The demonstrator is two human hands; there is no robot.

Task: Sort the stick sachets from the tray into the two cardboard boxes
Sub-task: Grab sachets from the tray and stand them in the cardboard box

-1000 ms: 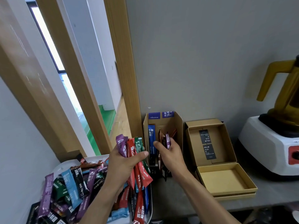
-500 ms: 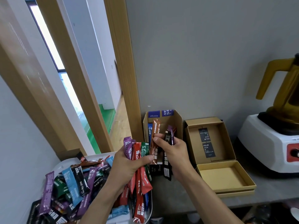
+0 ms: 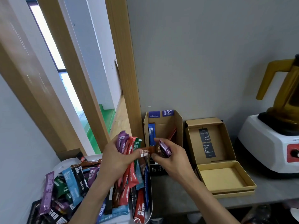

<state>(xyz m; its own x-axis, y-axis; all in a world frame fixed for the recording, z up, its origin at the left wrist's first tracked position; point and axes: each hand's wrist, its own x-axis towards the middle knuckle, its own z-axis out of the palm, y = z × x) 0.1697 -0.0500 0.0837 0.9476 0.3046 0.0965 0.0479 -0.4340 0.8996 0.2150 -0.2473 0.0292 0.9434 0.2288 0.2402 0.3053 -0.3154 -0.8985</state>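
Brown sachet (image 3: 148, 153) now horizontal between both hands; left hand (image 3: 116, 160) grips bundle (image 3: 129, 143); right hand (image 3: 171, 159) purple sachets (image 3: 164, 148).

- Grey countertop (image 3: 186, 199) carries everything.
- White tray (image 3: 149, 212) of sachets at 8 o'clock.
- Tall cardboard box (image 3: 178, 126) at centre.
- Flat open box (image 3: 226, 180) at 4 o'clock.
- Blender base (image 3: 265, 143) at 3 o'clock.

Many stick sachets (image 3: 76, 186) in purple, blue, black, red and green lie in a loose heap on the white tray (image 3: 149, 206). A fan of purple, red and green ones (image 3: 127, 143) stands above the tray. One brown sachet (image 3: 148, 151) lies level in front of the tall cardboard box (image 3: 178, 126). This box is open and holds a blue sachet (image 3: 151, 135) upright. The flat cardboard box (image 3: 226, 178) beside it is open, lid upright.
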